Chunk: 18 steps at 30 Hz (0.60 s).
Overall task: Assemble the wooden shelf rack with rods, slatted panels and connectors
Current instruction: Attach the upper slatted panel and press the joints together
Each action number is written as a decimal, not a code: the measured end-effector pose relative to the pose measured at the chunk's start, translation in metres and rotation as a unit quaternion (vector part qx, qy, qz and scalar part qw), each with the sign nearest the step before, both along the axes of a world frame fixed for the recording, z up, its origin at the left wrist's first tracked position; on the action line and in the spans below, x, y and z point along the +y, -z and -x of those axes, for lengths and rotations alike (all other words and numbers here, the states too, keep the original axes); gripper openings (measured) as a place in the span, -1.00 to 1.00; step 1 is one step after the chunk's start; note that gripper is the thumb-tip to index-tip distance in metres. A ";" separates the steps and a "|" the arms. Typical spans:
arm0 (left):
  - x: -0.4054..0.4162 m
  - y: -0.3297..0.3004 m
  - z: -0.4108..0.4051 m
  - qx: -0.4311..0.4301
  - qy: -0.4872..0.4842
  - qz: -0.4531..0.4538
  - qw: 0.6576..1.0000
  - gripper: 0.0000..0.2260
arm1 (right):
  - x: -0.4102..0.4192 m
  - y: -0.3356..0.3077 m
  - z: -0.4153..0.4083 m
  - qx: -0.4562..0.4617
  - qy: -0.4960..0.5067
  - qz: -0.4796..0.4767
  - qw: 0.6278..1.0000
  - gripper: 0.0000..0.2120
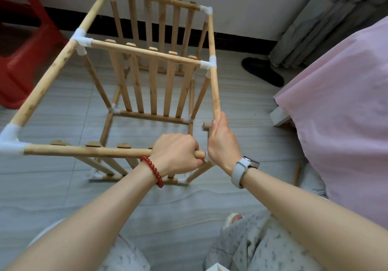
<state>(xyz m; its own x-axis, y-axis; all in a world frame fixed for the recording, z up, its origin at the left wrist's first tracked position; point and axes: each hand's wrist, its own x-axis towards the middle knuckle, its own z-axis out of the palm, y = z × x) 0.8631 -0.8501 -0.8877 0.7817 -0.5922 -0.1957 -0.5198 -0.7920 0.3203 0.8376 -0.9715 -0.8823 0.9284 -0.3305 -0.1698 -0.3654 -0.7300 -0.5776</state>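
Rack (147, 77) stands on the tiled floor (63, 186), frame mostly built: three slatted panels upright, white connectors at the far and left corners. You're working the near-right top corner, the one joint not closed.

Your left hand (176, 155) is wrapped around the end of the near top rod (88, 151), fingers curled over it, so the rod end stays steady and level at the corner. Your right hand (223, 144) grips the near end of the right side rod (214, 65), thumb up along it; a bit of white at that palm is likely the corner connector (206, 155), mostly hidden. Holding both rod ends close together looks meant to line them up for seating in that piece.

A loose short peg (206, 126) shows just left of your right hand, apart from the frame. Whether it's held, can't tell.

Red stool (23, 46) sits at the floor's far-left, pink bed cover (336, 113) along the right.
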 end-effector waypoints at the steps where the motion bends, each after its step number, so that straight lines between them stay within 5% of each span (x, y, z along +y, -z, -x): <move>1: 0.000 0.000 0.000 0.008 -0.002 0.000 1.000 -0.64 | 0.000 0.000 0.000 0.003 0.001 0.000 1.000 -0.75; 14: -0.001 -0.005 -0.001 0.087 -0.021 -0.010 0.996 -0.54 | -0.003 0.005 -0.001 -0.022 -0.012 -0.041 0.999 -0.72; 18: -0.001 -0.020 -0.007 0.211 0.008 -0.017 0.977 -0.60 | -0.007 0.008 0.000 -0.030 0.002 -0.100 0.995 -0.74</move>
<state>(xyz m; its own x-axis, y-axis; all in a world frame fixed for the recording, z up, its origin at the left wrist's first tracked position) 0.8705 -0.8516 -0.8680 0.6177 -0.5916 -0.5181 -0.3605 -0.7986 0.4821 0.8381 -0.9783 -0.8907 0.9377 -0.2993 -0.1765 -0.3285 -0.5975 -0.7315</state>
